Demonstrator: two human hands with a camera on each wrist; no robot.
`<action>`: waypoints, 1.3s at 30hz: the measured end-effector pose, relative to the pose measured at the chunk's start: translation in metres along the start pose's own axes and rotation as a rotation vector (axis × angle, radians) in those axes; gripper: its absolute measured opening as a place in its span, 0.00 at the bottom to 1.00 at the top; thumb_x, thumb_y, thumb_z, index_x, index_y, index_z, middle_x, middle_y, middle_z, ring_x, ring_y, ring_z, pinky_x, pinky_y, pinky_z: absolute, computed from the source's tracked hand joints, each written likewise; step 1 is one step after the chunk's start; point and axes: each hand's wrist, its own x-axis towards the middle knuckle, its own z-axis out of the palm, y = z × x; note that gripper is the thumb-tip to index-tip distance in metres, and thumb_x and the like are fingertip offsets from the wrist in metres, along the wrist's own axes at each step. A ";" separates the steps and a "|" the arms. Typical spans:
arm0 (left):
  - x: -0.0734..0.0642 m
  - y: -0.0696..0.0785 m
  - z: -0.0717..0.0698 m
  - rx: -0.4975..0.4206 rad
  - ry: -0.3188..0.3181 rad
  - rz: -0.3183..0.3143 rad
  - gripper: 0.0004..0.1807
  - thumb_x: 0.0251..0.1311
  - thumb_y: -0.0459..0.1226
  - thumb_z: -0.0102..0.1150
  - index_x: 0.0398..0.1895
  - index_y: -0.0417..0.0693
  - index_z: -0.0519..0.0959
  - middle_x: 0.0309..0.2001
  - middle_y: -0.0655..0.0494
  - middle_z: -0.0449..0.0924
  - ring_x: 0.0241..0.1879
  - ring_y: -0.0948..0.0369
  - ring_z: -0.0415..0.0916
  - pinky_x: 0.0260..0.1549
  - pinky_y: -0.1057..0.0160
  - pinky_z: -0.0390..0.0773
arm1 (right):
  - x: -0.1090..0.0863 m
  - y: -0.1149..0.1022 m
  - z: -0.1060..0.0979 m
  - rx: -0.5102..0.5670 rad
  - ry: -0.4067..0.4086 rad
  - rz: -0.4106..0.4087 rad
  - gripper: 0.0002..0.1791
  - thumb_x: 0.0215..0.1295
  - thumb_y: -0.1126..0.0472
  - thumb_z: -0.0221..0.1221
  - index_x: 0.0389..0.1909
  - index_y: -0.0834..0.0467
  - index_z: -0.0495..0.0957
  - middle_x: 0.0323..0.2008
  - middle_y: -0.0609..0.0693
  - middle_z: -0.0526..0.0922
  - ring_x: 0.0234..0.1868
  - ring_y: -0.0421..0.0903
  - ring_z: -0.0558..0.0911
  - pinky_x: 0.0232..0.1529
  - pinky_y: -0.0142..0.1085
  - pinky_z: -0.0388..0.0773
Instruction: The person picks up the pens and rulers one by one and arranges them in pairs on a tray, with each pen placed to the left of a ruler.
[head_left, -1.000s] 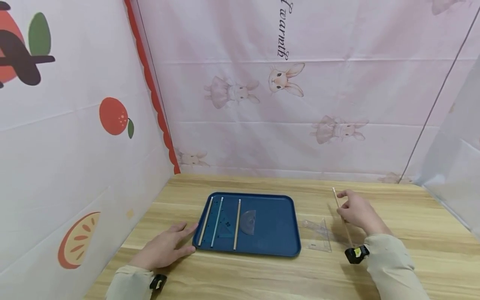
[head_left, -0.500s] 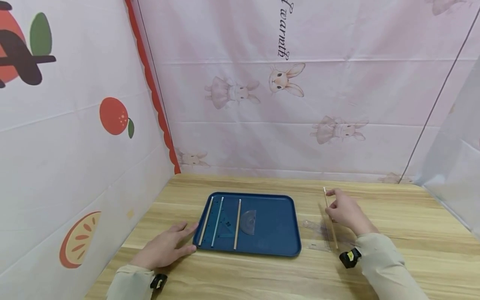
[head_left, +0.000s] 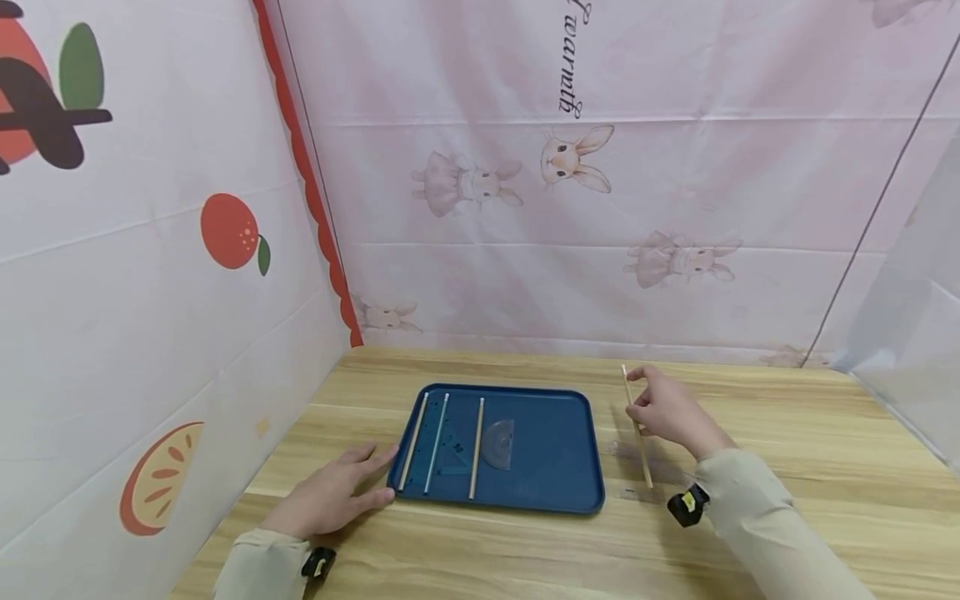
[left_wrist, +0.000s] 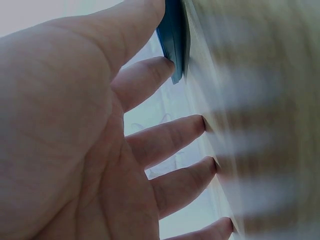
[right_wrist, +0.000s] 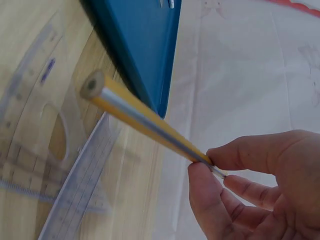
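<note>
My right hand (head_left: 671,412) pinches a yellow-and-silver striped pencil (right_wrist: 145,120) between thumb and fingers, above the table right of the blue tray (head_left: 551,442). The pencil's flat, unsharpened end faces the right wrist camera. With fingers spread, my left hand (head_left: 330,496) touches the tray's left edge; in the left wrist view its thumb and forefinger meet the tray rim (left_wrist: 175,45). Inside the tray lie a yellowish pencil (head_left: 413,442), a bluish-green pencil (head_left: 437,442), another yellowish pencil (head_left: 477,450), a teal set square (head_left: 456,467) and a clear protractor (head_left: 498,444).
Beneath the held pencil, a clear set square (right_wrist: 62,105) and a clear ruler (right_wrist: 82,180) lie overlapping on the wooden table (head_left: 510,554), right of the tray. A printed cloth (head_left: 480,283) hangs behind the table, and another printed sheet (head_left: 247,358) stands at the left.
My right hand has moved left with the pencil, toward the tray and over the clear drawing tools. My left hand stays at the tray's edge.
</note>
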 end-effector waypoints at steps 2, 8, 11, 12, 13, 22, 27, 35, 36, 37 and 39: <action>0.000 0.000 0.000 -0.002 0.001 0.000 0.41 0.74 0.58 0.62 0.84 0.55 0.65 0.80 0.28 0.61 0.75 0.26 0.66 0.67 0.24 0.70 | 0.002 -0.004 0.003 0.018 -0.006 -0.003 0.31 0.74 0.68 0.61 0.73 0.72 0.63 0.40 0.64 0.87 0.31 0.47 0.89 0.35 0.43 0.91; 0.001 -0.001 0.000 -0.002 -0.004 -0.010 0.41 0.73 0.58 0.62 0.84 0.55 0.65 0.80 0.28 0.61 0.76 0.27 0.65 0.68 0.25 0.69 | 0.009 -0.013 0.012 0.066 -0.026 -0.029 0.31 0.75 0.69 0.61 0.74 0.72 0.63 0.40 0.63 0.86 0.34 0.50 0.88 0.36 0.42 0.91; 0.002 0.000 0.000 -0.002 -0.003 -0.013 0.41 0.73 0.58 0.63 0.84 0.55 0.65 0.80 0.29 0.62 0.76 0.27 0.64 0.68 0.25 0.69 | 0.011 -0.019 0.016 0.084 -0.037 -0.040 0.31 0.74 0.70 0.61 0.74 0.72 0.63 0.40 0.64 0.86 0.35 0.50 0.88 0.36 0.42 0.91; 0.002 0.000 0.000 -0.004 -0.003 -0.014 0.41 0.73 0.58 0.63 0.84 0.55 0.65 0.80 0.29 0.62 0.76 0.27 0.64 0.68 0.25 0.69 | 0.012 -0.021 0.017 0.088 -0.039 -0.043 0.31 0.74 0.70 0.61 0.74 0.72 0.64 0.40 0.64 0.87 0.35 0.50 0.88 0.35 0.42 0.91; 0.001 0.000 0.000 -0.007 -0.003 -0.015 0.41 0.73 0.58 0.63 0.84 0.55 0.65 0.80 0.29 0.62 0.76 0.27 0.64 0.68 0.25 0.69 | 0.012 -0.023 0.019 0.088 -0.041 -0.045 0.31 0.74 0.70 0.61 0.73 0.72 0.64 0.40 0.64 0.87 0.34 0.50 0.88 0.35 0.42 0.91; 0.001 0.002 0.000 -0.002 0.004 -0.033 0.40 0.74 0.58 0.63 0.84 0.55 0.66 0.80 0.28 0.61 0.76 0.22 0.59 0.66 0.19 0.66 | 0.019 -0.039 0.031 0.128 -0.074 -0.035 0.30 0.74 0.70 0.61 0.74 0.69 0.65 0.42 0.64 0.86 0.35 0.52 0.88 0.37 0.43 0.92; 0.002 0.002 0.000 0.004 -0.003 -0.048 0.40 0.74 0.58 0.62 0.84 0.57 0.66 0.81 0.29 0.61 0.76 0.19 0.56 0.64 0.15 0.64 | 0.023 -0.046 0.038 0.124 -0.083 -0.019 0.30 0.74 0.69 0.62 0.74 0.66 0.66 0.44 0.64 0.86 0.34 0.50 0.89 0.38 0.45 0.92; 0.001 0.001 0.000 -0.001 -0.008 -0.053 0.40 0.74 0.58 0.62 0.84 0.59 0.65 0.81 0.31 0.61 0.75 0.17 0.55 0.64 0.15 0.63 | 0.029 -0.056 0.054 0.194 -0.105 -0.006 0.31 0.75 0.71 0.62 0.75 0.67 0.64 0.45 0.65 0.84 0.36 0.49 0.88 0.37 0.40 0.91; 0.001 0.001 0.000 -0.002 -0.009 -0.053 0.40 0.74 0.58 0.62 0.84 0.59 0.65 0.81 0.31 0.61 0.75 0.17 0.55 0.64 0.15 0.63 | 0.029 -0.057 0.056 0.203 -0.109 -0.002 0.31 0.75 0.71 0.62 0.75 0.68 0.64 0.46 0.66 0.84 0.36 0.49 0.88 0.37 0.40 0.91; 0.001 0.001 0.000 -0.001 -0.009 -0.054 0.40 0.74 0.58 0.62 0.84 0.59 0.65 0.81 0.31 0.61 0.75 0.17 0.55 0.64 0.14 0.63 | 0.030 -0.058 0.057 0.210 -0.113 -0.002 0.32 0.75 0.71 0.62 0.75 0.68 0.63 0.46 0.66 0.83 0.36 0.49 0.88 0.37 0.40 0.91; 0.001 0.001 0.000 0.000 -0.009 -0.059 0.40 0.74 0.58 0.62 0.84 0.59 0.65 0.82 0.31 0.61 0.76 0.17 0.55 0.63 0.14 0.63 | 0.032 -0.061 0.062 0.210 -0.115 0.001 0.32 0.75 0.71 0.62 0.75 0.68 0.63 0.46 0.66 0.82 0.36 0.49 0.88 0.37 0.40 0.91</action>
